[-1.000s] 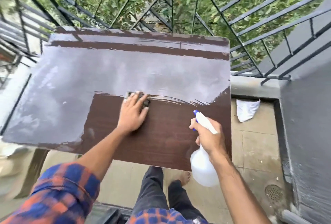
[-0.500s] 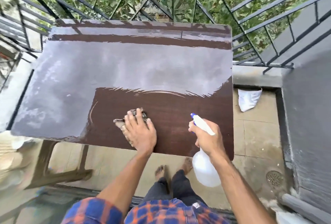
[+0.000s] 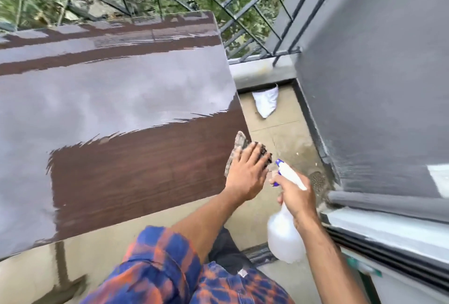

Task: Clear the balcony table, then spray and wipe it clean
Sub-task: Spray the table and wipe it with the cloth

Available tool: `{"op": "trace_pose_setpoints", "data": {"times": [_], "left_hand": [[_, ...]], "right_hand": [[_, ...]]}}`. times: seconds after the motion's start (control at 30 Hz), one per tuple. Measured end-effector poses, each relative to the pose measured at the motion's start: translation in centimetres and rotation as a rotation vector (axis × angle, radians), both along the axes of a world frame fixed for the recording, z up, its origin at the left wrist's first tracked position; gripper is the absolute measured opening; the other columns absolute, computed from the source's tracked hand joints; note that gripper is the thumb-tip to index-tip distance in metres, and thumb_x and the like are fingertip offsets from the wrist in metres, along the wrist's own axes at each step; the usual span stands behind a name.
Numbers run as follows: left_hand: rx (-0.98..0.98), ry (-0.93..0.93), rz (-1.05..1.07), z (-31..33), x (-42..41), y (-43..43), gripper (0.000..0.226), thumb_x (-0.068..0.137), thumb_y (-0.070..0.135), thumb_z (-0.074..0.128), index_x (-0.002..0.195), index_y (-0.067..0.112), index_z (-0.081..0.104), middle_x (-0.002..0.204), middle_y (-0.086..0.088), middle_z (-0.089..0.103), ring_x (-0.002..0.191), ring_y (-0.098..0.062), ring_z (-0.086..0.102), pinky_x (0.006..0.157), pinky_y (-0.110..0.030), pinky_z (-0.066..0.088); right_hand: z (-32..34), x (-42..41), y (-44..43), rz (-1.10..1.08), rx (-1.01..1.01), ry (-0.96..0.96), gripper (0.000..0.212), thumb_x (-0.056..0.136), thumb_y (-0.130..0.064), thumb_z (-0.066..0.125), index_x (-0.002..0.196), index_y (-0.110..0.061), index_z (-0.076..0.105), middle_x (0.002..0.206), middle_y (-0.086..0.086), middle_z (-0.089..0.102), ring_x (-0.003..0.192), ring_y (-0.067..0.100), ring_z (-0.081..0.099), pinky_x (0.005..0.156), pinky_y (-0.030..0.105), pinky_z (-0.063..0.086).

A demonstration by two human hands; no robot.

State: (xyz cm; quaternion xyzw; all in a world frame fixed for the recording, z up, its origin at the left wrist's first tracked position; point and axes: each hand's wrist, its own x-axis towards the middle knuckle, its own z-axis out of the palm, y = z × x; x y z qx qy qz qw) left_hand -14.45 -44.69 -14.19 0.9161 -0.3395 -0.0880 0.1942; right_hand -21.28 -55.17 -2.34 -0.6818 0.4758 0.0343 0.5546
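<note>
The brown wood-grain balcony table fills the left of the head view. A grey dusty film covers most of its top, with a wiped dark patch near the front. My left hand presses a grey checked cloth flat at the table's right front edge, part of the cloth hanging past the edge. Just right of it, off the table, my right hand grips a white spray bottle by its neck, its blue-tipped nozzle pointing up and left.
A white bag lies on the tiled floor by the low ledge. A dark metal railing runs behind the table. A grey wall stands close on the right, with a floor drain and a sliding-door track below it.
My left hand has swept the cloth rightward across the front of the table to its right edge, widening the wiped patch. The view has swung right. The right hand keeps the bottle.
</note>
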Motion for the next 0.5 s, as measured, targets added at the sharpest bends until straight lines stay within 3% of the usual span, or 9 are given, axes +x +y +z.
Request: {"op": "trace_pose_setpoints", "data": {"times": [0.23,0.33,0.5], "left_hand": [[-0.011,-0.039,-0.265,-0.4,-0.3,4.5,0.050,0.102,0.044,0.041,0.148,0.025,0.049,0.156,-0.006,0.044,0.145,-0.029,0.037,0.119,-0.048,0.026],[-0.003,-0.049,-0.350,-0.5,-0.7,7.8,0.051,0.103,0.044,0.041,0.150,0.027,0.045,0.158,-0.004,0.041,0.146,-0.028,0.035,0.118,-0.049,0.026],[-0.020,-0.081,-0.306,-0.5,-2.1,15.5,0.052,0.102,0.041,0.047,0.152,0.028,0.041,0.160,-0.001,0.037,0.148,-0.026,0.032,0.121,-0.047,0.023]], "right_hand": [[-0.8,-2.0,1.4,-0.052,0.002,0.046,0.010,0.082,-0.004,0.075,0.079,-0.013,0.075,0.076,0.004,0.067,0.050,0.022,0.045,0.039,0.019,0.037],[-1.0,-1.5,3.3,-0.021,-0.003,0.046,0.012,0.082,-0.005,0.076,0.076,-0.015,0.076,0.072,0.002,0.068,0.049,0.021,0.047,0.041,0.021,0.040],[-0.8,0.4,7.0,0.071,0.022,0.011,0.010,0.089,-0.008,0.073,0.081,-0.014,0.077,0.070,0.003,0.067,0.046,0.020,0.045,0.049,0.028,0.039]]}}
